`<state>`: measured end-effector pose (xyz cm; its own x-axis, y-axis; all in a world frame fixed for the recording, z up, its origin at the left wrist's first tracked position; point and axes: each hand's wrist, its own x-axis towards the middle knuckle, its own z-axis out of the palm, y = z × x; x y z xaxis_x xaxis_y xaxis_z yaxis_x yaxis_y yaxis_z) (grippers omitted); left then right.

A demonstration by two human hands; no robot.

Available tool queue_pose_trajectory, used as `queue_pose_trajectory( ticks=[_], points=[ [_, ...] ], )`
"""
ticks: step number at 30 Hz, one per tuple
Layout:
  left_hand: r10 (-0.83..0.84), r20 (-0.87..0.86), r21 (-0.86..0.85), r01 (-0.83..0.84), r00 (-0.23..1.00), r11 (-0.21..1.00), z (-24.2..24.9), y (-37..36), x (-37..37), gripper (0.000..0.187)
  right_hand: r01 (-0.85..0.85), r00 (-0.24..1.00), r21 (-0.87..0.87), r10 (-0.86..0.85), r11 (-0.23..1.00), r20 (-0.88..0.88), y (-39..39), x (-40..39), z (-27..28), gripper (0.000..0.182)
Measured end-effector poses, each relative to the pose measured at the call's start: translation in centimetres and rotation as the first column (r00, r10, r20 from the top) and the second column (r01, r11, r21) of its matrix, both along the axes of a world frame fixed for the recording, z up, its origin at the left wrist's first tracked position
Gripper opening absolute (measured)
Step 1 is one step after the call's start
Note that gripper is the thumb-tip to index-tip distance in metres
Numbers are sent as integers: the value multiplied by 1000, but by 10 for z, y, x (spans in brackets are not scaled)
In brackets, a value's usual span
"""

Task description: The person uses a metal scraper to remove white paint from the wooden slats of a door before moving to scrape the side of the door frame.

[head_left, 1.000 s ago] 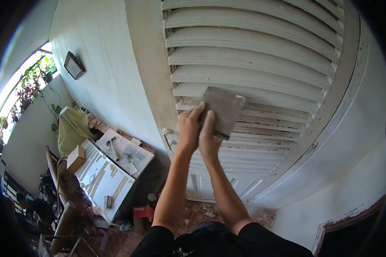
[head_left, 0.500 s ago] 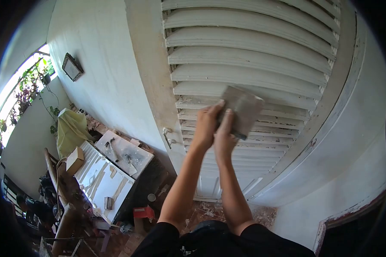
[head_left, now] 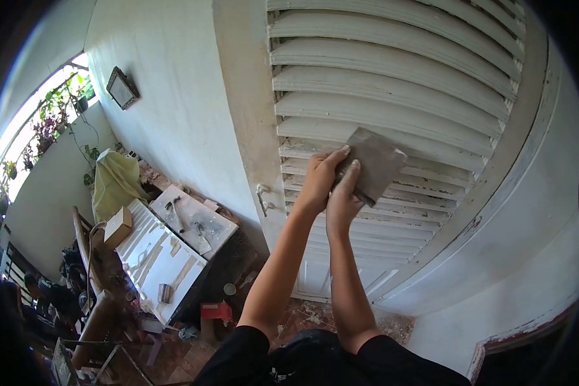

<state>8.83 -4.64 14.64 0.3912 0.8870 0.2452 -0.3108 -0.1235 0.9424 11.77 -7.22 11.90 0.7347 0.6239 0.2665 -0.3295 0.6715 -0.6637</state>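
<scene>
A folded grey-brown sheet of sandpaper is held up in front of the white louvered door. My left hand grips its left edge, thumb lying on the near face. Just below and to the right, my right hand pinches the lower left part of the sheet, with its other fingers hidden behind. The sheet overlaps the middle slats in this view. Slats around and below it show chipped paint, while the upper ones look smoother. Left of my hands, a metal door handle sits on the door's frame.
A dusty board with tools on it lies at the left, beside a white panel carrying brown strips and a metal cup. A red box is on the littered floor. Toward the far left, a person is partly visible.
Both hands and the sandpaper have shifted slightly right in the view. The door and room have also slid right as the camera turned. My grip looks the same.
</scene>
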Motion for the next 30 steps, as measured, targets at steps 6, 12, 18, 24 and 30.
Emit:
queue_pose_trajectory(
  ticks=[6,12,18,24,30],
  points=[
    [27,166,-90,-12,986,996,-7,15,-52,30,282,840,60,-277,958,466,35,-42,-17,36],
    [63,-65,13,-62,996,998,6,-4,-7,30,22,1000,26,-22,999,-13,1,-5,2,39],
    [72,152,151,-96,986,984,-14,14,-51,29,157,908,70,-172,985,383,31,-42,-16,38],
    [223,-123,401,-157,967,902,-6,6,-22,26,2,993,58,-9,998,121,18,-14,-17,43],
    [218,189,-39,-215,957,976,-16,18,-54,28,-21,961,-52,35,998,274,36,-48,-20,43]
  ],
)
